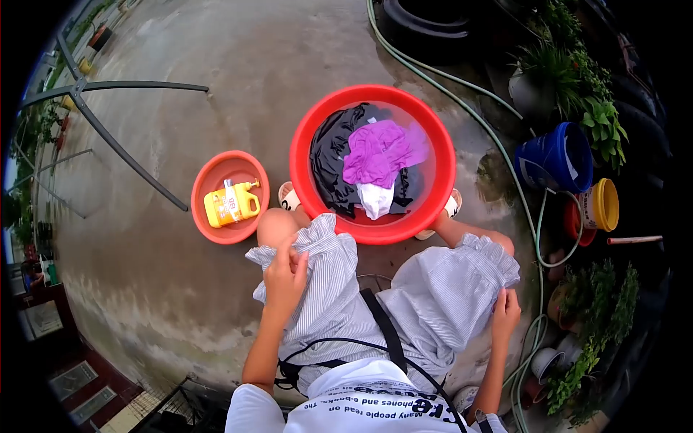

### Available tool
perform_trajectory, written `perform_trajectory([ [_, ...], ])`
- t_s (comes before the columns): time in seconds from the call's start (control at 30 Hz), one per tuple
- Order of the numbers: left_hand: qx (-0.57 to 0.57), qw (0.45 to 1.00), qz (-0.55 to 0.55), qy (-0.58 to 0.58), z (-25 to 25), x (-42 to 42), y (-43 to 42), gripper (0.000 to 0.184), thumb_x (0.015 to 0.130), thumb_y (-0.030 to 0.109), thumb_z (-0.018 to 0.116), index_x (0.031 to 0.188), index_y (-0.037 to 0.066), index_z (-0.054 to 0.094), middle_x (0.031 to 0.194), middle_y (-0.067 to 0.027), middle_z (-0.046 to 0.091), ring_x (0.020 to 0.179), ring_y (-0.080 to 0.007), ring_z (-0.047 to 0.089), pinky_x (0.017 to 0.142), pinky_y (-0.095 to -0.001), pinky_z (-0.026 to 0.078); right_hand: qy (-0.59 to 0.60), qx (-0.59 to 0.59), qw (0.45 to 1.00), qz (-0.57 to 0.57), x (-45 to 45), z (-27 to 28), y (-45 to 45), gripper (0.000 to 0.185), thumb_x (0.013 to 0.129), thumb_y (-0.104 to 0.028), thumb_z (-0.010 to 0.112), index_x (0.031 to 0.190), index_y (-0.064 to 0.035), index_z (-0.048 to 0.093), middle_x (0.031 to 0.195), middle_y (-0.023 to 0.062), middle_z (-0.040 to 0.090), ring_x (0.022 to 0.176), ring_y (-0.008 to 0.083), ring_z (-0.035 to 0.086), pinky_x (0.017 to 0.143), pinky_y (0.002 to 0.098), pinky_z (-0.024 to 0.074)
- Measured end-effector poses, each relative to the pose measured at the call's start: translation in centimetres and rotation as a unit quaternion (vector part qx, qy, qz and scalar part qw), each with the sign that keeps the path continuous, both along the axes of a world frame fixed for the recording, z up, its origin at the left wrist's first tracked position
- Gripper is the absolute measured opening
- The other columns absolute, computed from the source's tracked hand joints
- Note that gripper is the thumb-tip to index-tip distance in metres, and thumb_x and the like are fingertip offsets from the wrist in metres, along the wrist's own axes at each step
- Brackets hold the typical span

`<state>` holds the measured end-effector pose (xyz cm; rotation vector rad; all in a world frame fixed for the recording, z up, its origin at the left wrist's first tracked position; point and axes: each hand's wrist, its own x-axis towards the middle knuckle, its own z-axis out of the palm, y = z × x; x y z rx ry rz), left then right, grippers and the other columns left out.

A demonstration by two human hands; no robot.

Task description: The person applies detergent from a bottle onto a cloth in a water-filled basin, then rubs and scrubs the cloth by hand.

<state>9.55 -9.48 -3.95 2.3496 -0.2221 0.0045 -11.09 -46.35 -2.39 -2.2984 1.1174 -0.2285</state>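
Our left hand [286, 270] and right hand [506, 312] are behind a big red tub [372, 234] of soaking clothes [375, 155], left pinching striped shorts [328, 289], right touching them, grip unclear, with our knee [276, 227], near a small basin [238, 162] holding a yellow bottle [225, 207], liable to jolt out water [426, 173].

My shorts [317, 289] are thin striped cloth, matt, puckered at the hems, and my shirt [361, 382] is matt white cloth with dark print. The tub [299, 159] is smooth red plastic, shiny along its rim. Against its left wall the black cloth [328, 155] has a wet sheen; the purple cloth [379, 151] looks soft and crumpled. The basin [208, 186] is smooth orange-red plastic, the bottle [229, 206] in it glossy yellow plastic. Towards the right edge of the ground [159, 180], itself rough, stained concrete, the bucket [554, 155] is shiny blue plastic.
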Motion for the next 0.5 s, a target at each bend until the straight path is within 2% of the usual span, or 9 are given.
perform_trajectory([
  [0.03,-0.095,0.992,0.082,-0.014,-1.0,0.4,0.8,0.027,0.085,0.012,0.055,0.108,0.003,0.046,0.064,-0.0020,0.046,0.054,-0.0122,0.046,0.050,-0.0261,0.040,-0.102,0.161,0.980,-0.059,-1.6,-2.1,-1.8,0.027,0.091,-0.023,0.047,0.074,-0.0040,0.053,0.056,-0.0007,0.044,0.047,0.0077,0.041,0.043,0.0250,0.0344],
  [0.1,-0.184,0.949,0.248,-0.070,-4.7,1.2,4.6,0.021,0.089,0.008,0.047,0.109,0.001,0.044,0.069,0.0023,0.040,0.057,-0.0030,0.037,0.048,-0.0182,0.033,-0.106,0.218,0.954,-0.177,-4.7,-7.1,-4.0,0.026,0.092,-0.023,0.045,0.077,-0.0045,0.053,0.057,-0.0020,0.044,0.047,0.0066,0.040,0.044,0.0224,0.0337],
  [0.13,-0.234,0.915,0.329,-0.022,-8.1,0.7,7.8,0.022,0.089,0.008,0.044,0.110,0.003,0.041,0.070,0.0023,0.041,0.056,-0.0078,0.037,0.050,-0.0219,0.036,-0.108,0.243,0.935,-0.232,-6.5,-9.8,-4.8,0.025,0.093,-0.023,0.044,0.078,-0.0047,0.053,0.058,-0.0027,0.044,0.047,0.0061,0.039,0.045,0.0211,0.0334],
  [0.17,-0.262,0.875,0.407,0.001,-11.8,-0.4,10.3,0.014,0.088,0.010,0.043,0.100,0.002,0.046,0.069,0.0012,0.043,0.058,-0.0069,0.040,0.051,-0.0224,0.037,-0.017,0.211,0.963,-0.169,-8.5,-12.8,-5.1,0.023,0.092,-0.023,0.045,0.088,-0.0031,0.055,0.063,-0.0008,0.048,0.053,0.0063,0.043,0.049,0.0213,0.0370],
  [0.23,-0.097,0.945,0.269,0.159,-19.4,-5.4,14.7,0.013,0.086,0.013,0.046,0.092,0.002,0.050,0.067,-0.0004,0.050,0.055,-0.0069,0.043,0.048,-0.0245,0.039,0.146,0.150,0.972,-0.103,-9.6,-17.2,-3.1,0.022,0.092,-0.023,0.045,0.088,-0.0032,0.055,0.063,-0.0008,0.048,0.053,0.0062,0.043,0.050,0.0212,0.0370],
  [0.27,-0.032,0.938,0.212,0.272,-22.7,-8.1,16.1,0.013,0.086,0.013,0.047,0.092,0.002,0.050,0.067,-0.0005,0.050,0.055,-0.0070,0.044,0.048,-0.0246,0.039,0.189,0.139,0.967,-0.103,-9.7,-19.2,-1.8,0.022,0.092,-0.023,0.045,0.089,-0.0032,0.055,0.064,-0.0007,0.049,0.053,0.0062,0.043,0.050,0.0212,0.0371],
  [0.3,-0.005,0.901,0.185,0.393,-24.3,-10.2,15.7,0.013,0.086,0.013,0.047,0.092,0.002,0.050,0.067,-0.0006,0.050,0.055,-0.0070,0.044,0.048,-0.0247,0.039,0.224,0.130,0.960,-0.106,-9.4,-20.7,-0.2,0.022,0.092,-0.023,0.045,0.089,-0.0032,0.055,0.064,-0.0007,0.049,0.053,0.0062,0.043,0.050,0.0212,0.0371],
  [0.37,-0.012,0.822,0.179,0.540,-26.3,-13.8,14.3,0.013,0.085,0.013,0.047,0.092,0.003,0.051,0.067,-0.0008,0.051,0.055,-0.0072,0.044,0.048,-0.0248,0.039,0.254,0.118,0.952,-0.121,-9.2,-22.9,2.1,0.022,0.092,-0.023,0.045,0.089,-0.0033,0.055,0.064,-0.0007,0.049,0.054,0.0062,0.043,0.050,0.0211,0.0372],
  [0.5,-0.052,0.760,0.208,0.614,-26.4,-16.9,11.8,0.013,0.085,0.013,0.048,0.091,0.003,0.051,0.067,-0.0011,0.052,0.054,-0.0075,0.045,0.047,-0.0251,0.039,0.274,0.099,0.945,-0.147,-8.5,-23.6,4.6,0.022,0.092,-0.023,0.046,0.090,-0.0033,0.056,0.065,-0.0006,0.049,0.055,0.0062,0.043,0.051,0.0209,0.0373],
])
